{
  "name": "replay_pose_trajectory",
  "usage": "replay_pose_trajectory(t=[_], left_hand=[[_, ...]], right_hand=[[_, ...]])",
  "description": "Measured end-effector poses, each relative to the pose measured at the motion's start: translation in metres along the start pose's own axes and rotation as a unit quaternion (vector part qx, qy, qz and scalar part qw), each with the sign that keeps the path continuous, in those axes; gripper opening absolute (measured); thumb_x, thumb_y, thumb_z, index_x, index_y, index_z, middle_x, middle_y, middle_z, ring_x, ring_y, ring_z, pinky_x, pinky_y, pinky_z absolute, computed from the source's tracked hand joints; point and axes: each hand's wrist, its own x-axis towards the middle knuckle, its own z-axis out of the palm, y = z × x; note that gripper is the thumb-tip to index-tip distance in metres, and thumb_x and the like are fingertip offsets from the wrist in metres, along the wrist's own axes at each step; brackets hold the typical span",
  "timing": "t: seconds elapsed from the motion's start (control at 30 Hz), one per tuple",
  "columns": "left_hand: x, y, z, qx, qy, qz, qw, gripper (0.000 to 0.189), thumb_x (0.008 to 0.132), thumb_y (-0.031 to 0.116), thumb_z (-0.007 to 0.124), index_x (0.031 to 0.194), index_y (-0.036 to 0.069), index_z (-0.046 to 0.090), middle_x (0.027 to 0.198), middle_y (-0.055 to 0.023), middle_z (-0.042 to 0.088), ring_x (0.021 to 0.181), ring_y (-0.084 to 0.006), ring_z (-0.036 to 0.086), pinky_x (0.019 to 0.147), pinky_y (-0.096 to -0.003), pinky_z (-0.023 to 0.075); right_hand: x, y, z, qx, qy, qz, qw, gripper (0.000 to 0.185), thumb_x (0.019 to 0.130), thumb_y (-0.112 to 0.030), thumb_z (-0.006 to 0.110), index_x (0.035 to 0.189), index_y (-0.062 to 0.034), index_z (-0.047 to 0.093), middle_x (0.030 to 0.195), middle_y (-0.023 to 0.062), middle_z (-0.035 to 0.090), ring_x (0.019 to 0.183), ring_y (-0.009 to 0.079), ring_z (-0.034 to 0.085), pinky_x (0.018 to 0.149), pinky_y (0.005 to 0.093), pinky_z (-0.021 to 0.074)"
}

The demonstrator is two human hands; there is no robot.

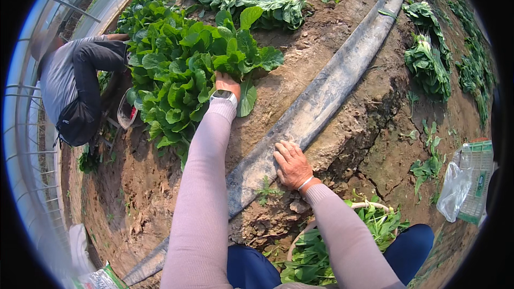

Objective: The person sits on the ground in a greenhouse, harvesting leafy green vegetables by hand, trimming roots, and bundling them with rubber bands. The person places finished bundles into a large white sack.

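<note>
My left hand (228, 85), with a watch on its wrist, reaches in at the edge of a dense bed of leafy greens (172, 64). Its fingertips are hidden beneath the leaves, so its grip does not show. One large leaf (247, 97) hangs beside that hand. Lower and to the right, my right hand (292, 164) rests palm down on a flat, mud-stained irrigation hose (321, 102), holding nothing. Under my right forearm stands a round basket (301, 237) with picked greens (311, 259) in it, between my knees.
Bundled greens lie on the soil at the top (257, 2) and right (427, 58). Another person (72, 80) crouches at left beside a pale container (127, 108). A green-white plastic crate (478, 176) with a clear bag (454, 188) stands at right. Cracked soil (373, 168) borders the hose.
</note>
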Motion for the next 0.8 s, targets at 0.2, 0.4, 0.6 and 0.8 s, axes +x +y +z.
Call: replay_pose_trajectory(t=[0.2,0.4,0.6,0.8], left_hand=[[0.024,0.009,0.001,0.033,-0.114,-0.084,0.989,0.034,0.093,0.021,0.048,0.12,0.012,0.067,0.126,-0.0082,0.063,0.123,-0.0293,0.053,0.103,-0.0549,0.0344],[0.026,0.004,0.003,0.006,-0.171,-0.068,0.983,0.036,0.095,0.023,0.046,0.125,0.014,0.064,0.13,-0.0066,0.062,0.124,-0.029,0.053,0.1,-0.0569,0.0368],[0.02,-0.001,0.004,-0.004,-0.204,-0.057,0.977,0.038,0.097,0.024,0.044,0.129,0.016,0.062,0.134,-0.005,0.06,0.125,-0.0288,0.054,0.098,-0.0589,0.0393],[0.016,0.01,0.002,0.01,-0.222,-0.027,0.975,0.04,0.099,0.026,0.042,0.134,0.018,0.06,0.137,-0.0034,0.058,0.126,-0.0285,0.055,0.096,-0.0609,0.0417]], right_hand=[[0.0,0.0,0.008,0.019,0.019,-0.003,1.0,0.054,0.073,-0.023,0.067,0.121,-0.001,0.056,0.138,0.0179,0.049,0.134,0.0363,0.04,0.115,0.0502,0.0279],[0.0,0.002,0.009,0.016,0.008,0.002,1.0,0.054,0.073,-0.024,0.067,0.121,-0.002,0.056,0.138,0.0176,0.049,0.134,0.0354,0.041,0.115,0.0499,0.0276],[0.001,-0.001,0.007,0.006,-0.008,0.005,1.0,0.055,0.074,-0.027,0.07,0.123,-0.0025,0.056,0.141,0.0177,0.048,0.136,0.0344,0.04,0.116,0.0484,0.0264],[0.001,-0.001,0.003,0.007,-0.012,0.008,1.0,0.055,0.074,-0.026,0.07,0.122,-0.0033,0.056,0.14,0.0172,0.048,0.136,0.0344,0.04,0.116,0.0485,0.0265]])
